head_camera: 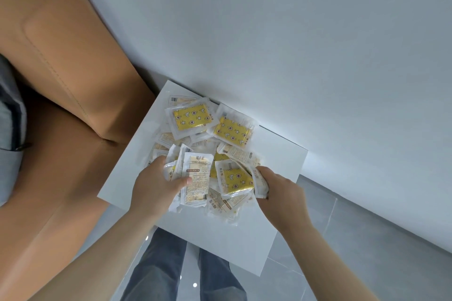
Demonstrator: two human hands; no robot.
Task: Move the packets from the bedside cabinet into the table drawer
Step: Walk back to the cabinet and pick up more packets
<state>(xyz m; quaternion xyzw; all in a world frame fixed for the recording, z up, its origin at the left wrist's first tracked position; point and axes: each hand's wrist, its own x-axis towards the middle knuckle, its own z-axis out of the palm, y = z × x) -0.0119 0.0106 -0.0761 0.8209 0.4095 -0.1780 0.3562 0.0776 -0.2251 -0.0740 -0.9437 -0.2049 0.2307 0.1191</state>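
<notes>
Head view, centre frame: packets [208, 151] heaped on white bedside cabinet [281, 168], left hand [156, 184] and right hand [278, 190] each with grip closed around several at heap's lower edge.

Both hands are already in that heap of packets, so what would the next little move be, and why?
Probably close the fingers and lift: the left hand and right hand each already grip packets at the near edge of the pile on the white cabinet top. The drawer isn't in view.
</notes>
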